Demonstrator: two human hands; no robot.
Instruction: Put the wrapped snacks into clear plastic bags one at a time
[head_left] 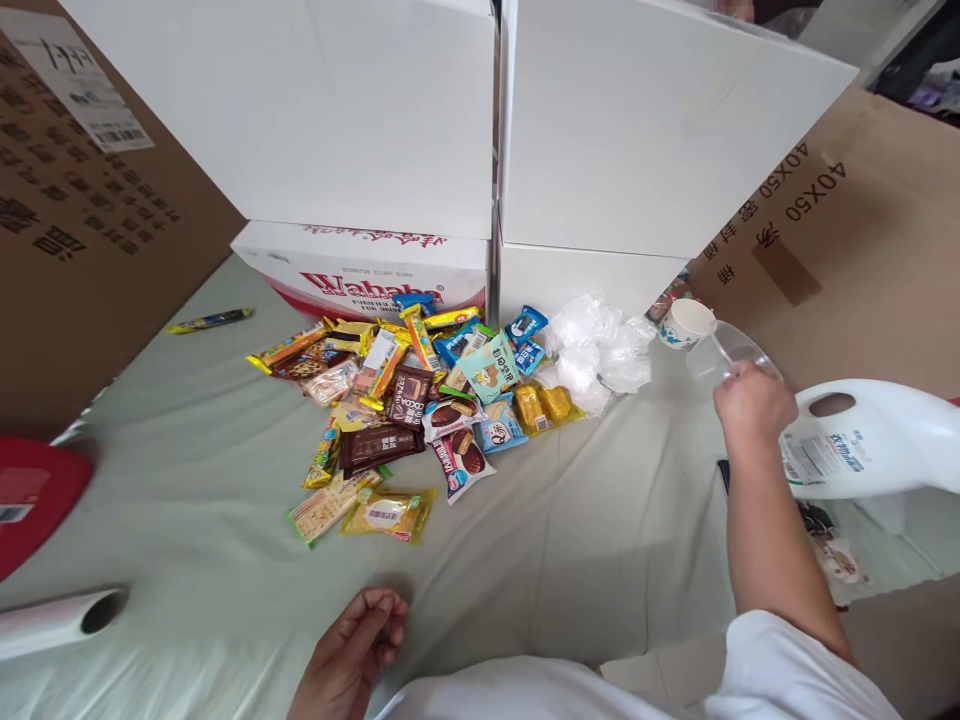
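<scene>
At the right, my right hand [754, 405] is closed on the rim of a clear plastic bowl [724, 352], beside a white paper cup [686, 322] with a blue-green pattern. My left hand [364, 635] rests low near my body, fingers curled together, with nothing visible in it. Beyond it lies a heap of wrapped snacks: a yellow bread pack [390, 515], a cracker pack [330, 505], brown cocoa packs [409, 397], a chocolate pie pack [461, 465] and a light green packet [489, 368]. Crumpled clear plastic bags [596, 350] sit at the heap's right.
White boxes [592, 140] and a red-and-white carton [375, 275] wall off the back. Cardboard [97, 250] stands at the left. A white jug [885, 435] lies by my right forearm. A red object [37, 490] and a white roll [60, 622] are at the left edge.
</scene>
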